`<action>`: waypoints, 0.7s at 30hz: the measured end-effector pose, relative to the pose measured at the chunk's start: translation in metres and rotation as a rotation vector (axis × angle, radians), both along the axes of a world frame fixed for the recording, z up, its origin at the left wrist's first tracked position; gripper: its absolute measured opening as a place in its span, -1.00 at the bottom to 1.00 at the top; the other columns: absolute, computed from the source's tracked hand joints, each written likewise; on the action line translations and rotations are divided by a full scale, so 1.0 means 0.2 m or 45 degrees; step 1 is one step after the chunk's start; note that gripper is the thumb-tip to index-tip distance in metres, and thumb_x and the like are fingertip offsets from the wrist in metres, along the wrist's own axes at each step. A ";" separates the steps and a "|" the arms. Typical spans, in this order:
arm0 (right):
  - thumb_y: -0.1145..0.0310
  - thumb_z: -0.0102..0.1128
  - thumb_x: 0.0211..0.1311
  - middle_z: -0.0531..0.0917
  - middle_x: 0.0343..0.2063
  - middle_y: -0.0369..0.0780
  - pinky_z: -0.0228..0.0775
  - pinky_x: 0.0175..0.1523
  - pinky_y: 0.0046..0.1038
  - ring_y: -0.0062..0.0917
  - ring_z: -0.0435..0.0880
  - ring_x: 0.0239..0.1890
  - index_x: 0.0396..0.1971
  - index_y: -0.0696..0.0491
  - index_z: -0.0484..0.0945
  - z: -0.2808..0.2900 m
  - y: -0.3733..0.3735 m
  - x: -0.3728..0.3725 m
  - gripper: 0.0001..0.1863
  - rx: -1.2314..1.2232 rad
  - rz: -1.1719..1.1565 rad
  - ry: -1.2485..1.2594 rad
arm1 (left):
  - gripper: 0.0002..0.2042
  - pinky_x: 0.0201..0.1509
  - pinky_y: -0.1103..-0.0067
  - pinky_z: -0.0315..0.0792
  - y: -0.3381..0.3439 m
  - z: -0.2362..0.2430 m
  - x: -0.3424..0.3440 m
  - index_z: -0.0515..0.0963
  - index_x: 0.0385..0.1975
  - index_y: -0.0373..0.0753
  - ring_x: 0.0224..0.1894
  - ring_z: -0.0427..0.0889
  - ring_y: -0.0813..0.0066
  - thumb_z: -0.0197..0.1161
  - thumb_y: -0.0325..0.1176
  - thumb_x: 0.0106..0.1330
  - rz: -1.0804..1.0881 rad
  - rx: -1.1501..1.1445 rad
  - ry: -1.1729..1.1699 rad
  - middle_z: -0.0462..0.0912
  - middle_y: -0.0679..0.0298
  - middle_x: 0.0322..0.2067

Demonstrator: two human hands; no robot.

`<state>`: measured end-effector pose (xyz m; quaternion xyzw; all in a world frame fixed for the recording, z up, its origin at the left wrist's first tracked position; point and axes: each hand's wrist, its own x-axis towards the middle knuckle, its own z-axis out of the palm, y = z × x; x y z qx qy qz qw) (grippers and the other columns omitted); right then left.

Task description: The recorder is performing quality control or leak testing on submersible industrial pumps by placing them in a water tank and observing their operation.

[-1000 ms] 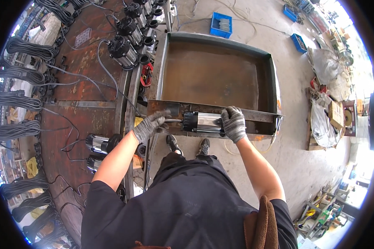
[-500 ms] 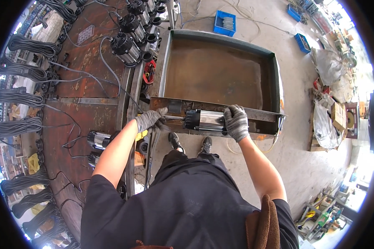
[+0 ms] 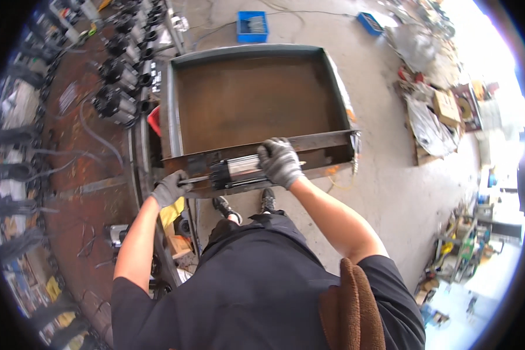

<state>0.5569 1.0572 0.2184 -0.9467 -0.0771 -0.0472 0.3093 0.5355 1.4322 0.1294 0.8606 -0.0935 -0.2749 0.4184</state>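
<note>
A silver cylindrical pump or motor (image 3: pixel 243 167) with a black left end lies sideways on the rusty steel ledge (image 3: pixel 321 142) along the near side of a shallow tank (image 3: pixel 251 51). My gloved right hand (image 3: pixel 280 163) is wrapped over its right end, hiding that part. A thin metal rod (image 3: pixel 197 179) runs out from the black end toward the left. Closed around the rod's outer end is my gloved left hand (image 3: pixel 170 188); its grip covers whatever is there.
Left of the tank stands a rusty workbench (image 3: pixel 93 151) carrying a row of similar motors (image 3: pixel 115 106) and coiled cables (image 3: pixel 9 172). Blue bins (image 3: pixel 252 27) sit on the floor beyond the tank. Wrapped goods and a carton (image 3: pixel 447 108) occupy a pallet at right.
The whole view has turned and shifted, so tank and motor appear further left. My left thumb, stretched out before, is now folded in around the rod. My right hand stays on the motor's end.
</note>
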 end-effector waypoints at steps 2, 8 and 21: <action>0.34 0.16 0.18 0.63 -0.39 -0.02 0.36 0.03 -0.13 -0.04 0.55 -0.22 -0.46 0.12 0.60 -0.02 -0.01 0.00 -0.84 -0.022 -0.022 0.061 | -0.84 -0.21 0.56 0.46 0.02 -0.06 0.03 0.50 -0.24 -0.28 -0.35 0.48 0.58 0.30 -0.46 0.24 0.012 -0.124 0.142 0.57 0.28 -0.43; 0.30 0.15 0.19 0.64 -0.36 -0.01 0.35 0.10 -0.13 -0.04 0.56 -0.18 -0.42 0.13 0.62 -0.03 -0.02 -0.01 -0.80 -0.034 -0.096 0.116 | -0.74 -0.10 0.61 0.56 -0.09 -0.19 -0.08 0.59 -0.15 -0.30 -0.25 0.66 0.50 0.19 -0.69 0.18 0.249 0.057 -0.656 0.66 0.24 -0.30; 0.14 0.26 0.20 0.60 -0.45 -0.02 0.46 -0.23 -0.14 -0.11 0.61 -0.38 -0.25 0.12 0.54 -0.70 -1.47 -0.40 -0.67 -0.297 -1.399 -0.033 | -0.39 0.18 0.36 0.42 -0.17 0.17 -0.25 0.35 0.28 -0.16 0.00 0.58 0.18 0.40 -0.25 0.22 0.612 0.292 -0.580 0.55 0.04 0.03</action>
